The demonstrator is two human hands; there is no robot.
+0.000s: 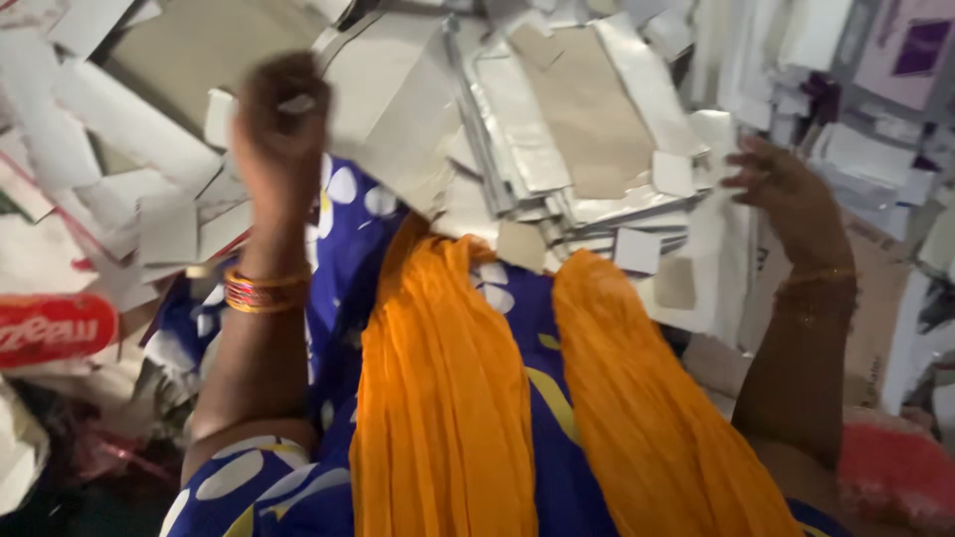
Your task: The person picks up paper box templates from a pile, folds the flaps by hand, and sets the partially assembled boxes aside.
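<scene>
Floor heaped with grey and white card offcuts; person seated among them, blue spotted dress, orange scarf down the lap.

Left hand raised, motion-blurred, fingers curled together on a small pale card scrap. Right hand reaches to the edge of the silver-faced, brown-backed card stack on the lap, fingers slightly apart; contact unclear. Red cylindrical package at far left. White box with purple panel upper right.
</scene>
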